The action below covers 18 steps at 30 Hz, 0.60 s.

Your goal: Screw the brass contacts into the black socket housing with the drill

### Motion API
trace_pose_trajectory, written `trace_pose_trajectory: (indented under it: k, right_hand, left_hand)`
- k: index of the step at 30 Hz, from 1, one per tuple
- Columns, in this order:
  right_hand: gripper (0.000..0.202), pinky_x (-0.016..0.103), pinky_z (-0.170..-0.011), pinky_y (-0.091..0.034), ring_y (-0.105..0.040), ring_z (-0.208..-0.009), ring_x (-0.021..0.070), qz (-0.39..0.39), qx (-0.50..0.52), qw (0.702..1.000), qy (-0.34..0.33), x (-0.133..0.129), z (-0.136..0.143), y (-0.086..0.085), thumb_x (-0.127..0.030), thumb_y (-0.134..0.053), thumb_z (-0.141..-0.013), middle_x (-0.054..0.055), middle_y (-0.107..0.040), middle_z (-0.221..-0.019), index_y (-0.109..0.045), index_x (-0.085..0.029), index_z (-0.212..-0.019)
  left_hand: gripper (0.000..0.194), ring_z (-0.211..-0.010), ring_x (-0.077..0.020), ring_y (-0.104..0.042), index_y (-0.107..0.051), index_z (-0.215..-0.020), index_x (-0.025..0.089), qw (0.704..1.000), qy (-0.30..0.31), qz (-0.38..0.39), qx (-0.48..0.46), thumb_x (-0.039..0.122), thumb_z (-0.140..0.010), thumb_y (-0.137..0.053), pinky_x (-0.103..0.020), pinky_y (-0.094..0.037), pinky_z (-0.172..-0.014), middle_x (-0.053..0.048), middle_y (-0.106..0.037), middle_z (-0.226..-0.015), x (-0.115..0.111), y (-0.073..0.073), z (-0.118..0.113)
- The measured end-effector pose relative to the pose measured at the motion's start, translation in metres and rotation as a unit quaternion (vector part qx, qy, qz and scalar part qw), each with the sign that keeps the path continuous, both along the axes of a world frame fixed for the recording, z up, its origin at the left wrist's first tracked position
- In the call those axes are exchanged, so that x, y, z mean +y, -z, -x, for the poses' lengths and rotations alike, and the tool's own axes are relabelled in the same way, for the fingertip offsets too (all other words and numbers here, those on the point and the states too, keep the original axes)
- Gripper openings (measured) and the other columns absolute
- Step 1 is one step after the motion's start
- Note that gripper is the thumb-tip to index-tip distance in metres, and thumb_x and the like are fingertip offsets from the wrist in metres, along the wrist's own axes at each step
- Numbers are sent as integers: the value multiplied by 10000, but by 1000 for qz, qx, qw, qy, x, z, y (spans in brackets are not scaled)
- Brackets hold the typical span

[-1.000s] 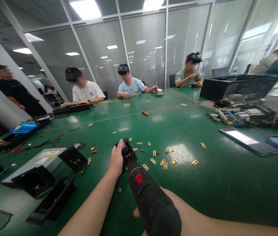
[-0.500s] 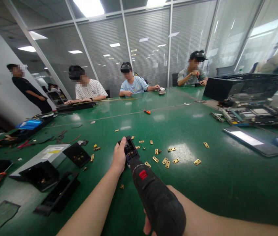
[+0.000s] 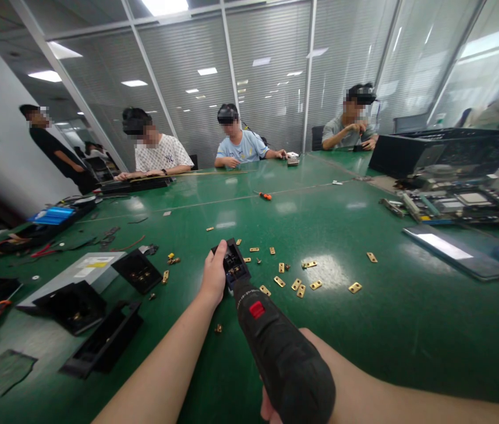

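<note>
Counter [image 3: 412, 330]: gleams green and glossy
Brass plates [image 3: 315, 285]: lie scattered near the middle
Black housings [image 3: 99, 347]: sit at left, near a silver box [image 3: 62, 282]
Circuit board [image 3: 474, 203]: rests at right, beyond a flat slab [image 3: 488, 265]
Screwdriver [image 3: 266, 196]: lies farther back, orange-handled

White shirt [image 3: 157, 155] reads "NY"; drill collar [image 3: 246, 292] markings are illegible.

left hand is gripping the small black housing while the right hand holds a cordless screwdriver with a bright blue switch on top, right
Not quite: the switch on the screwdriver is red, as the head view shows. The rest stands.
</note>
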State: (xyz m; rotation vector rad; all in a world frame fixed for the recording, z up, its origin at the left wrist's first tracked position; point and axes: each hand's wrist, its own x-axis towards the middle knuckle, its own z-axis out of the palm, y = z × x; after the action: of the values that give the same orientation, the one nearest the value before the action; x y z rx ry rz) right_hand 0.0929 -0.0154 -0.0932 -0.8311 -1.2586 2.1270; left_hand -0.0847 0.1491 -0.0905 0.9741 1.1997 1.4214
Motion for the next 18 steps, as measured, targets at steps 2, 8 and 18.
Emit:
trace_pose_trajectory:
  k: [2, 8, 18]
  right_hand:
    - [403, 220, -588, -465, -580, -666, 114, 8, 2, 1000, -1, -2, 0, 5, -513, -732, -795, -12, -605, -691, -601, -132, -782]
    - [356, 219, -590, -452, -578, -652, 108, -29, -14, 999, -10, -9, -6, -9, -428, -798, -734, -22, -610, -680, -610, -130, -792]
    - [414, 217, -595, -435, -571, -655, 99, -104, -56, 993, 7, -6, -8, -55, -212, -888, -537, -50, -603, -695, -573, -148, -796]
  left_hand:
    - [527, -763, -277, -717, -639, -938, 163, 1000, 4, -3, -12, 649, -744, -699, -410, -573, -724, -80, -728, -811, 0, -1, 0]
    - [509, -793, -262, -717, -651, -938, 163, 1000, 1, -9, -14, 632, -748, -707, -382, -572, -743, -81, -737, -842, 1, 2, 0]
    - [485, -724, -243, -713, -660, -926, 170, 1000, 5, -19, -17, 623, -759, -701, -351, -571, -669, -61, -729, -788, 2, 2, 0]
